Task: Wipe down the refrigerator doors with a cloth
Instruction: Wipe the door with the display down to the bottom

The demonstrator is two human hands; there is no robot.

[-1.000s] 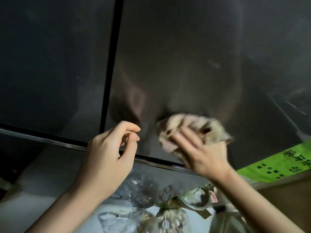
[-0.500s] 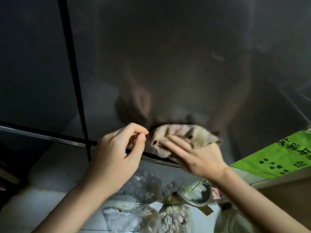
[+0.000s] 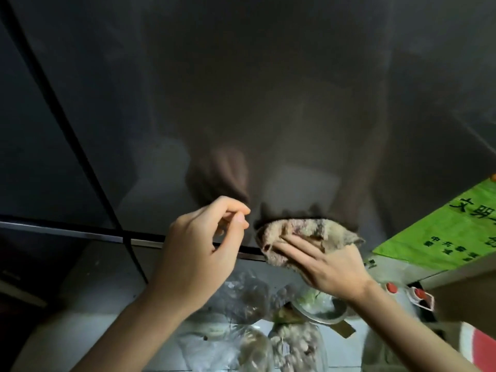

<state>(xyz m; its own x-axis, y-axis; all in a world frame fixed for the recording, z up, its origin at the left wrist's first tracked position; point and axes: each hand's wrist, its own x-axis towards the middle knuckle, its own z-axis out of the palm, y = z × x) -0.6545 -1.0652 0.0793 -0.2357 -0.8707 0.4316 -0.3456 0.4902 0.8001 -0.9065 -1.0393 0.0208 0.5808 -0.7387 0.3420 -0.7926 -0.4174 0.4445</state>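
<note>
A dark glossy refrigerator door (image 3: 268, 89) fills most of the view and mirrors my hands. My right hand (image 3: 327, 264) presses a crumpled beige and brown cloth (image 3: 308, 234) flat against the door's lower edge, fingers spread over it. My left hand (image 3: 198, 253) hovers just left of the cloth with thumb and forefinger pinched together, holding nothing I can see. A second dark door (image 3: 35, 130) lies to the left, past a black vertical seam (image 3: 67, 124).
A metal trim strip (image 3: 80, 234) runs along the bottom of the doors. Below it lie clear plastic bags of food (image 3: 252, 331) and a metal bowl (image 3: 319, 310). A green sign with printed characters (image 3: 451, 232) sits at the right, above red-capped bottles (image 3: 402, 291).
The view has swung right, so the door seam now sits far left. My right hand has slid the cloth down to the door's bottom edge. My left hand stays pinched beside it.
</note>
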